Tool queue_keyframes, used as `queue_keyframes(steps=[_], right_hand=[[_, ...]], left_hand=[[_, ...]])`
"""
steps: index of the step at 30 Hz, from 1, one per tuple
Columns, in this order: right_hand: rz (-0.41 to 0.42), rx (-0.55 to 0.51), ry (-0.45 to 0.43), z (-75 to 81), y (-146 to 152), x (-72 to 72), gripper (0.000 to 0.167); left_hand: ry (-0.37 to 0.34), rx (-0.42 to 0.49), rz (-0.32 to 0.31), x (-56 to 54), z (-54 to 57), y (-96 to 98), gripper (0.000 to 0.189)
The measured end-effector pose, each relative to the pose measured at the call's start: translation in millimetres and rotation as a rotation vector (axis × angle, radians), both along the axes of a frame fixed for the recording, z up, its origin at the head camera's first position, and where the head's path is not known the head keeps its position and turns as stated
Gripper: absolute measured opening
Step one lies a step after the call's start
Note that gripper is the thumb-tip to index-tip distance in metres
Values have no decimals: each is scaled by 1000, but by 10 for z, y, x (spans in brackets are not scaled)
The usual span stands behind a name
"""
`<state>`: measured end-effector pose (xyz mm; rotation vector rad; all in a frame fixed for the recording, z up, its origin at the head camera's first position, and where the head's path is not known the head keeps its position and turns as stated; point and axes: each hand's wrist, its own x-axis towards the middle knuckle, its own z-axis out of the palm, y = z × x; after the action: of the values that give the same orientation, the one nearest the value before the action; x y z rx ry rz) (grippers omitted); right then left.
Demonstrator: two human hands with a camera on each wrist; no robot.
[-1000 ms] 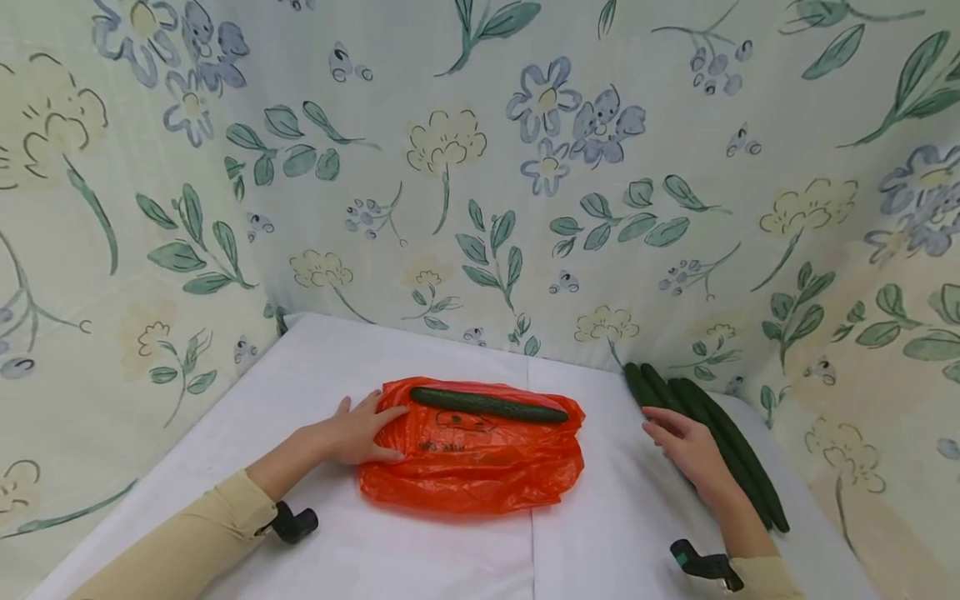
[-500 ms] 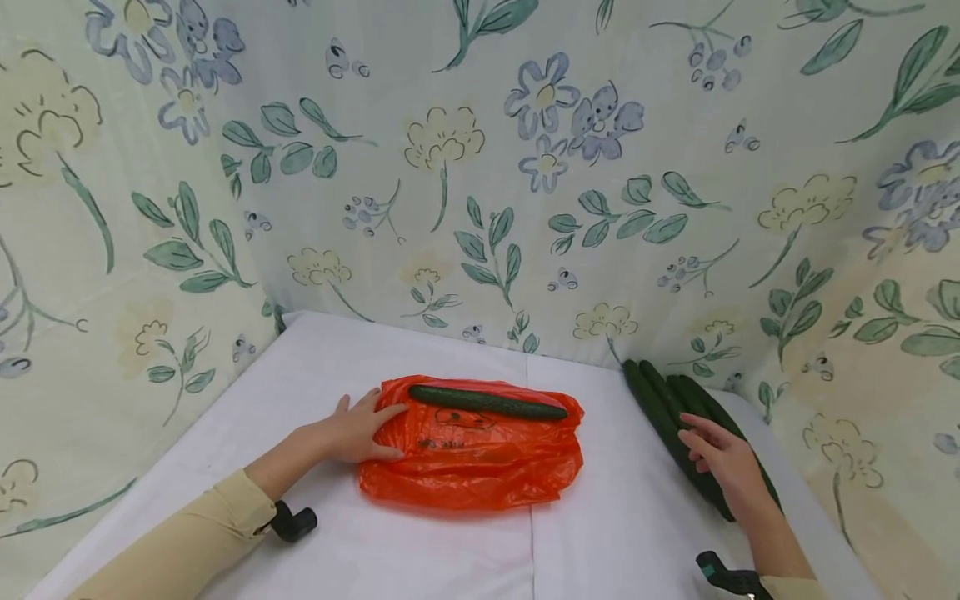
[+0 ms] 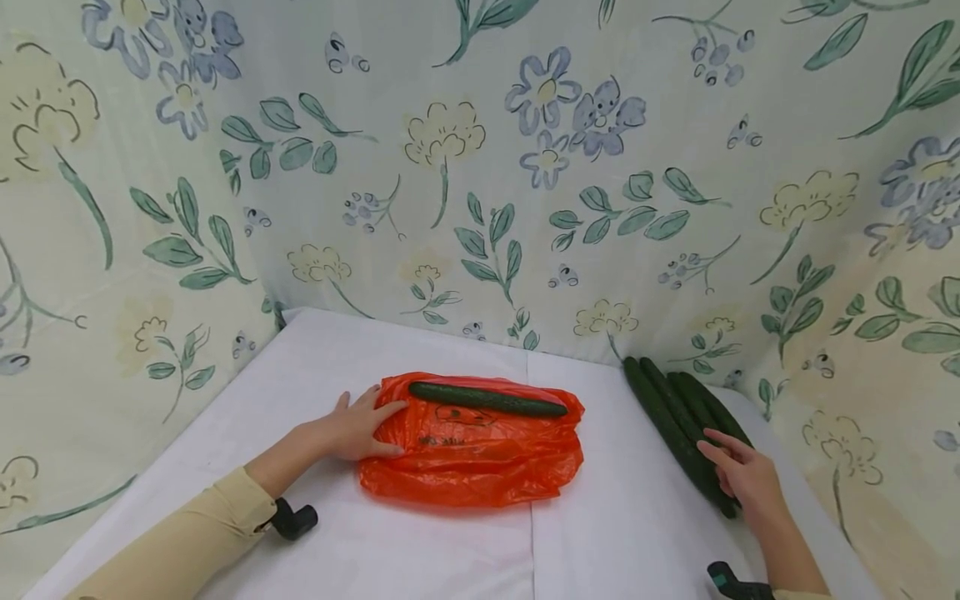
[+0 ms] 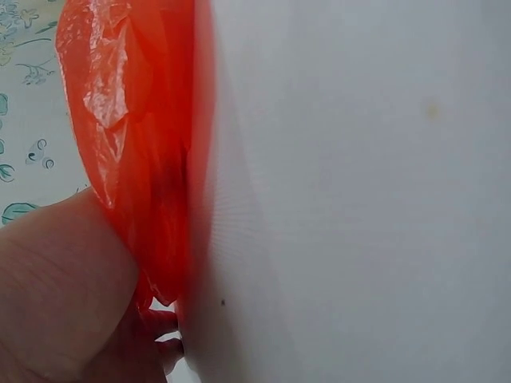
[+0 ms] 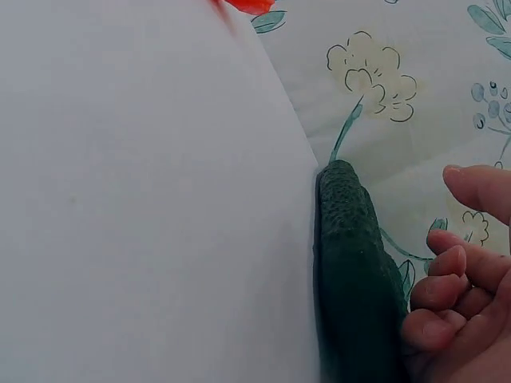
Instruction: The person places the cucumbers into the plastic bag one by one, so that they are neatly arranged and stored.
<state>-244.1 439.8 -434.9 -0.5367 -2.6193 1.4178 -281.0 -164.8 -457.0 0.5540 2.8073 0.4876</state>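
On the white table (image 3: 420, 550), the left hand (image 3: 358, 429) lies flat with straight fingers on the left end of an orange plastic bag (image 3: 480, 454), and one cucumber (image 3: 487, 400) lies across the bag's far edge. By the right wall, the right hand (image 3: 742, 477) curls its fingers (image 5: 435, 319) over the near end of a pile of cucumbers (image 3: 675, 408), touching the nearest one.

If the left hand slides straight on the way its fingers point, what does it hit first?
The left hand already rests on the orange bag. Going straight on, it would push further into the bag, and probably meet the near end of the cucumber lying on top, though depth is unclear.
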Motion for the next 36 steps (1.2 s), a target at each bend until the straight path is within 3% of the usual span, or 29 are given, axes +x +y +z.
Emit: queue_keyframes(steps=[5,12,17,36], right_hand=[[-42,-8,-39,-49,34,-21,68],[-20,162,-100,-85,36,-50,76],[4,217,-134,-111,27,-69,80],[115,258,-188,-26,-23,-47,72]], left_hand=[[6,-8,-4,-14,-24,-1,89],[8,-7,1,-20,-44,2,89],[3,-7,4,-15,-27,5,89],[3,-16,7,-37,-26,-7,90]])
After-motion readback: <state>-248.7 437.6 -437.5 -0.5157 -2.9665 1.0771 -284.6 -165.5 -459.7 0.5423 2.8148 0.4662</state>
